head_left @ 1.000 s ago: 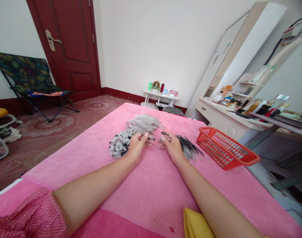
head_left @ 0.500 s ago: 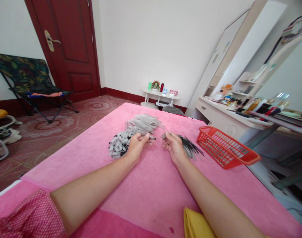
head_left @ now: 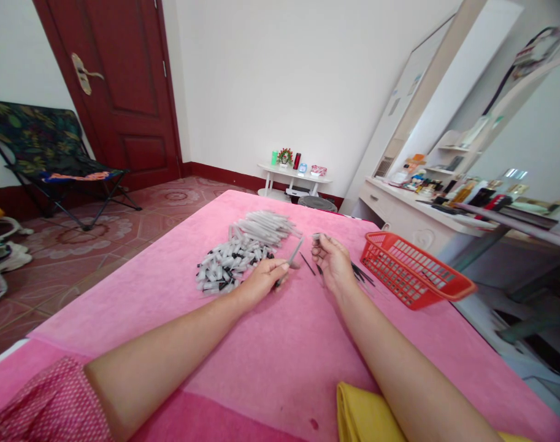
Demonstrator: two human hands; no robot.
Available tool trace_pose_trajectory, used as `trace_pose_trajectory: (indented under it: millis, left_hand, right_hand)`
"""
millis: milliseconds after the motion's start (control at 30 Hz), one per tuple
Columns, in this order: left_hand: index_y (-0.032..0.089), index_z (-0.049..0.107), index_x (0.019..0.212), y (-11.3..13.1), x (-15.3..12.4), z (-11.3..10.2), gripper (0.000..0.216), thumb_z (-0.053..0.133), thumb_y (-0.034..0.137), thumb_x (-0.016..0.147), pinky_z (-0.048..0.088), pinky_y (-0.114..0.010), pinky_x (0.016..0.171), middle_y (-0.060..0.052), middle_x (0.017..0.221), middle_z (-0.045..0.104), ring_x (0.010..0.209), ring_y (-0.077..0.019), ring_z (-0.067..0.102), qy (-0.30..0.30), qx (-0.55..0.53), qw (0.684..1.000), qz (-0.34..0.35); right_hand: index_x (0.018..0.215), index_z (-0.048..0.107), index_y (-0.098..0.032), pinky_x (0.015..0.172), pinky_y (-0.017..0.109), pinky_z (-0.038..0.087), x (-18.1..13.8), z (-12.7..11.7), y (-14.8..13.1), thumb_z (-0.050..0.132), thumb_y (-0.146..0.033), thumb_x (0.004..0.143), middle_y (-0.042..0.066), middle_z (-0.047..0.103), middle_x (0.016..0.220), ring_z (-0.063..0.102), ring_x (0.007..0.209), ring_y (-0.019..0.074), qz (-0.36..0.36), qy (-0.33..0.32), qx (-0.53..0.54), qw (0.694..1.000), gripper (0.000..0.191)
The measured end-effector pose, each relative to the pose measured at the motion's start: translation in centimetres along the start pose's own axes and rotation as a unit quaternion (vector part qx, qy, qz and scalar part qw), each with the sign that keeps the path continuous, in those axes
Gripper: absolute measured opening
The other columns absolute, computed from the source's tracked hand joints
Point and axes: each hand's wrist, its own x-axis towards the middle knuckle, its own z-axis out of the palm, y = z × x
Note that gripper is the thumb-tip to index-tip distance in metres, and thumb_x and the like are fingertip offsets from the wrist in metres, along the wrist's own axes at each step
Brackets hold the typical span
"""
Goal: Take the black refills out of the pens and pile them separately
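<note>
My left hand (head_left: 267,276) is closed around a translucent pen barrel (head_left: 296,250), whose free end points up and to the right. Dark bits show under its fingers. Beside it on the left lies a heap of clear and black pen caps (head_left: 224,267), and behind that a pile of clear pen barrels (head_left: 267,227). My right hand (head_left: 333,261) is pinched on a small grey piece (head_left: 316,236), too blurred to name exactly. Thin black pen refills (head_left: 362,274) lie partly hidden behind that hand, with one single refill (head_left: 308,264) lying between the hands.
A red plastic basket (head_left: 413,270) stands at the right on the pink tablecloth (head_left: 270,356). Folded yellow cloth (head_left: 367,414) lies by my right forearm. Beyond the table are a folding chair (head_left: 54,159), a small white table (head_left: 291,174) and a cluttered dresser (head_left: 427,215).
My hands have moved apart, the right one up and to the right. The barrel in my left hand now tilts upward. More of the cap heap shows, and a single refill is visible between the hands.
</note>
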Motion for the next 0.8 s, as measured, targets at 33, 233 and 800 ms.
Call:
trace_pose_trajectory:
  millis: [33,233,800]
  left_hand:
    - [0.009,0.066,0.099,0.0,-0.1,0.0,0.043,0.051,0.046,0.081,0.022,-0.02,0.044,0.004,0.053,0.038,0.045,-0.0067,0.033,-0.008,0.014,1.0,0.0]
    - [0.009,0.066,0.101,0.1,-0.1,0.1,0.046,0.049,0.047,0.081,0.014,-0.022,0.043,0.006,0.052,0.027,0.044,-0.0067,0.022,-0.028,0.007,1.0,-0.008]
    - [0.013,0.059,0.084,0.2,-0.2,-0.1,0.038,0.054,0.05,0.08,0.004,-0.022,0.043,0.008,0.053,0.02,0.042,-0.0044,0.011,-0.003,-0.095,0.994,-0.045]
  right_hand:
    - [0.074,0.057,-0.018,0.042,0.02,0.039,0.1,-0.2,-0.1,0.069,-0.044,0.066,0.0,0.059,0.063,0.05,0.048,0.0085,-0.002,0.007,-0.002,1.0,0.03]
    - [0.069,0.056,-0.017,0.039,0.019,0.037,0.7,-1.0,0.1,0.069,-0.046,0.065,-0.001,0.057,0.057,0.048,0.044,0.0076,0.013,0.013,-0.02,1.0,0.032]
    - [0.072,0.06,-0.015,0.046,0.019,0.042,0.4,-1.5,-2.5,0.072,-0.036,0.064,-0.001,0.059,0.058,0.05,0.047,0.0076,0.016,-0.147,-0.118,0.982,0.025]
